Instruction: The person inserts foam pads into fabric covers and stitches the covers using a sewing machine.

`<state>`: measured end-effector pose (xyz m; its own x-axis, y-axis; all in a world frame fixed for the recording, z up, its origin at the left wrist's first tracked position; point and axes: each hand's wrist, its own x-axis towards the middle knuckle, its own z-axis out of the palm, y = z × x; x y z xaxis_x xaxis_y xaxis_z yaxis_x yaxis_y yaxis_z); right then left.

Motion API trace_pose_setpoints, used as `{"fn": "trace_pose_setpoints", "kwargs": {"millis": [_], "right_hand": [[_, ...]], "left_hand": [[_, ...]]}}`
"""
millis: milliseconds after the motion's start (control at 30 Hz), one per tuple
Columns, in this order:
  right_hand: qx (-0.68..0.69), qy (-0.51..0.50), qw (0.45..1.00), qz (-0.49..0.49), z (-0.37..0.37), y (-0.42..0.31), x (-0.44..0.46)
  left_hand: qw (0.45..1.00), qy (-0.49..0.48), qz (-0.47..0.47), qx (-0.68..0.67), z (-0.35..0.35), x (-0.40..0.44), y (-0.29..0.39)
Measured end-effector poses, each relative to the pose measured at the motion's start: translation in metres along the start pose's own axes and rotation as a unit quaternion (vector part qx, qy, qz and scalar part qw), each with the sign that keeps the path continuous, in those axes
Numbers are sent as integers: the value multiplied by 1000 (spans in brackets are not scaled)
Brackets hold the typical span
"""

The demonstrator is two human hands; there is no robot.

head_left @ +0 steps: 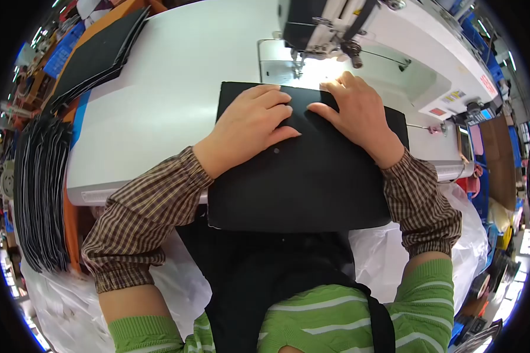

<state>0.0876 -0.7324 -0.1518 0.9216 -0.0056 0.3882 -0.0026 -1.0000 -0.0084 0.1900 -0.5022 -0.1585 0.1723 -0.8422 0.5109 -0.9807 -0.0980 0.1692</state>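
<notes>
Left hand and right hand lie palm down, fingers slightly spread, on the black panel. Panel position: before the sewing machine needle, overhanging the white table's front edge.

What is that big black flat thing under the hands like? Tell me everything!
The black piece is thin, smooth and a bit dull, maybe leather-like or stiff cloth. It has four sides, and its near edge curves gently. A small round mark shows near the left hand. It lies flat on the white table, poking past the near edge, just in front of the sewing machine. The left hand and right hand rest on it.
</notes>
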Motion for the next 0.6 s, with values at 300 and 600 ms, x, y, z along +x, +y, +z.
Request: {"fn": "trace_pose_setpoints", "kwargs": {"millis": [300,600], "right_hand": [[95,74,982,-143,23,11,6],[81,77,977,-181,25,36,26]], "left_hand": [[999,6,30,41,-3,3,-5],[1000,-17,-4,13,8,21,-17]]}}
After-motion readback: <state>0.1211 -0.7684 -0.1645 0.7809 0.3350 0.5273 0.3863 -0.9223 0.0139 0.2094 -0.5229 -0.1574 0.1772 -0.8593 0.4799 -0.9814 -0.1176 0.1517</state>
